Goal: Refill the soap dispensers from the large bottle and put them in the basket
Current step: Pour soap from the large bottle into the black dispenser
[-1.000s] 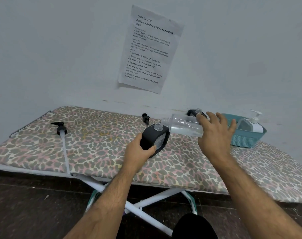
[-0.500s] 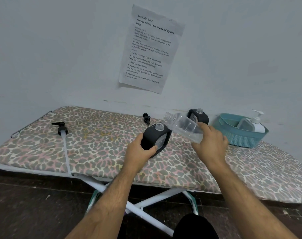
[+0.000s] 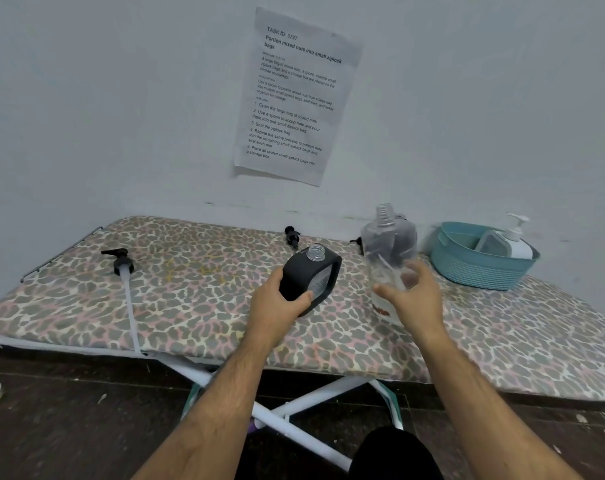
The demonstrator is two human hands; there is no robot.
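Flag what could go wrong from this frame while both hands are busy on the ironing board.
1. The clear bottle stands uncapped on the soft ironing board; the right hand has only a loose grip at its base, so it may tip.
2. The black dispenser, open-necked and tilted in the left hand, could spill if leaned further.
3. The long pump tube overhangs the board's front edge and could get knocked off.

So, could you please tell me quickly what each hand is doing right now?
Left hand: grips the black soap dispenser with the open clear neck.
Right hand: holds the upright large clear plastic bottle.
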